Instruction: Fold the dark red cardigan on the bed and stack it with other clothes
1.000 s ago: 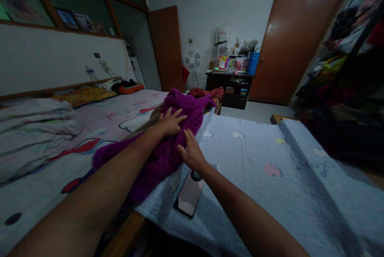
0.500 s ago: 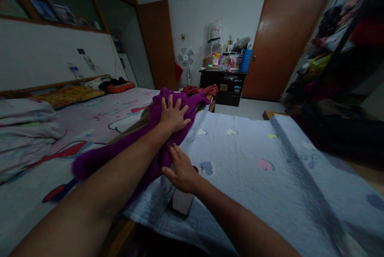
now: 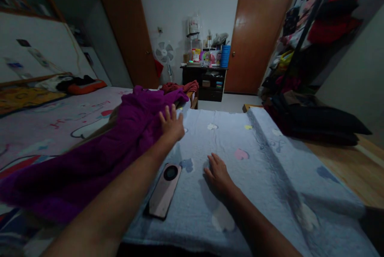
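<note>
My left hand [image 3: 172, 124], fingers spread, is at the right edge of a rumpled purple blanket [image 3: 136, 115]; whether it touches the cloth I cannot tell. Over the pale blue sheet [image 3: 222, 137] with heart and cloud prints, my right hand [image 3: 218, 174] is held with its fingers apart and nothing in them. Its shadow falls on the sheet beside it. Between my forearms a pinkish smartphone [image 3: 163, 195] lies face down, its round black camera ring towards the far side.
A pink printed bedsheet [image 3: 90, 109] spreads on the left. Reddish cloth [image 3: 180, 86] is heaped beyond the blanket. Farther back stand a white fan [image 3: 165, 53] and a dark cabinet [image 3: 195, 81] loaded with goods. Dark folded bedding [image 3: 318, 117] lies at right, below hanging clothes.
My right hand has moved right, away from the purple blanket, and the smartphone is now uncovered. My left hand has shifted to the blanket's right edge. The view has turned right.
</note>
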A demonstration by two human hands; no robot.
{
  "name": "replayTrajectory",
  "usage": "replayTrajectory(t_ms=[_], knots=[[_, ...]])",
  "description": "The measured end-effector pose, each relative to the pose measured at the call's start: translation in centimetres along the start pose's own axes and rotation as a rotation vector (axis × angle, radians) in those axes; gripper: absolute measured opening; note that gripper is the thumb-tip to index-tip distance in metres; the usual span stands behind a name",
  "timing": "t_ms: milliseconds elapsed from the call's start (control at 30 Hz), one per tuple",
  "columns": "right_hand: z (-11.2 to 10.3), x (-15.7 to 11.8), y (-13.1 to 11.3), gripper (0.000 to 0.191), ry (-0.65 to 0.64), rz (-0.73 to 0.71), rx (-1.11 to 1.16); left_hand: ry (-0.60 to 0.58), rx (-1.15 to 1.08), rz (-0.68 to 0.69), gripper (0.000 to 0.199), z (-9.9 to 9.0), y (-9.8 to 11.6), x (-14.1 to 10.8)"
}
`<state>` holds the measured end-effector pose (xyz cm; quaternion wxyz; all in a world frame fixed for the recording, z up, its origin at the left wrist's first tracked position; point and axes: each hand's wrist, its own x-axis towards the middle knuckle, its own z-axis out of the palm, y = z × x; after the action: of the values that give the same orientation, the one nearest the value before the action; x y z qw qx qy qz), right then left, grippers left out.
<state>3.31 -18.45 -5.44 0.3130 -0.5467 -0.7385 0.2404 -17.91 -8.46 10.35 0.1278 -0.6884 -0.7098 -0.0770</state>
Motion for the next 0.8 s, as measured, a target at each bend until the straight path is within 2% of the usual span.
replayTrajectory(t_ms=[67,133,200,267,367,500,567,700,733,800], knots=[[-0.7,-0.9,1.0,0.054,0.018,0.022,-0.040,0.000,-0.123,0.171,0.057,1.8,5.2,-3.0],[-1.9,-1.9,1.8,0.051,0.015,0.031,-0.079,-0.090,-0.237,0.264,0.052,4.5,9.7,-6.4],[-3.5,-3.1,2.8,0.047,0.010,0.033,-0.097,-0.181,-0.325,0.328,0.048,7.4,12.9,-9.1],[-5.4,-4.4,3.8,0.046,-0.007,0.035,-0.099,-0.256,-0.360,0.339,0.046,9.6,15.0,-10.6],[-8.4,-6.1,5.1,0.047,-0.034,0.072,-0.063,-0.263,-0.373,0.329,0.042,11.1,17.7,-10.6],[-12.9,-6.7,5.9,0.043,-0.119,0.144,0.030,-0.202,-0.377,0.287,0.039,10.7,22.0,-9.1],[-15.7,-6.0,6.5,0.042,-0.102,0.193,0.065,-0.172,-0.365,0.252,0.035,10.5,24.0,-8.5],[-22.5,-2.7,9.3,0.037,0.143,0.309,0.218,-0.107,-0.347,0.208,0.024,11.0,26.0,-7.4],[-24.4,-1.6,10.2,0.035,0.236,0.351,0.304,-0.090,-0.359,0.204,0.022,11.3,26.1,-7.2],[-28.1,0.8,12.3,0.030,0.507,0.445,0.565,-0.071,-0.394,0.197,0.019,11.9,26.0,-6.7]])
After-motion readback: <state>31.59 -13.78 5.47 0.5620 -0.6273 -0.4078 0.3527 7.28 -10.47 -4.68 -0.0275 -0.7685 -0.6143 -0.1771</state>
